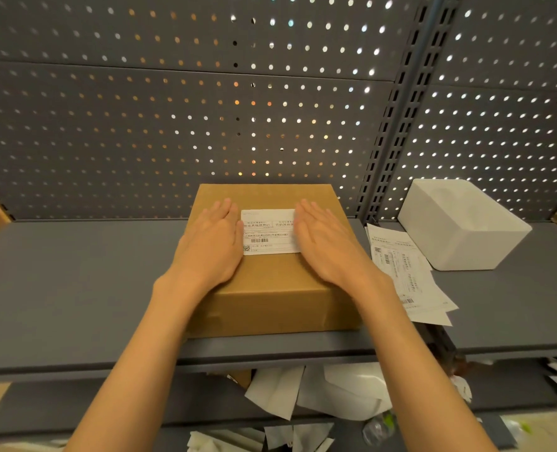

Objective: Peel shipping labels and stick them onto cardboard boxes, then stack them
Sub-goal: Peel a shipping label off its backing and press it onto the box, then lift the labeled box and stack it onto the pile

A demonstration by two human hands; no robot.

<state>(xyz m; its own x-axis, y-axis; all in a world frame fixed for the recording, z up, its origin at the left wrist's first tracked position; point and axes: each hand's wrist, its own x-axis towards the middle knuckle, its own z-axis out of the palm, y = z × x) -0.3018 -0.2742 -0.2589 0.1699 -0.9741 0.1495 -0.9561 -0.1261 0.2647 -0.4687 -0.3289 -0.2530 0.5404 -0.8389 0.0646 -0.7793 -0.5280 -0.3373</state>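
Head view, brown cardboard box (270, 288), white barcode label (269, 231) on top, left hand (213, 243) and right hand (327, 243) flat, grips open

A white shipping label (268, 231) at mid-frame is lying on the cardboard box (270, 288), showing a barcode, a QR code and print too small to read. Loose labels (401, 265) at right are showing likewise illegible print.

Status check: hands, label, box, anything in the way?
Left hand and right hand flat, pressing label edges. Label on box top. Box on shelf, unstacked. Nothing in the way.
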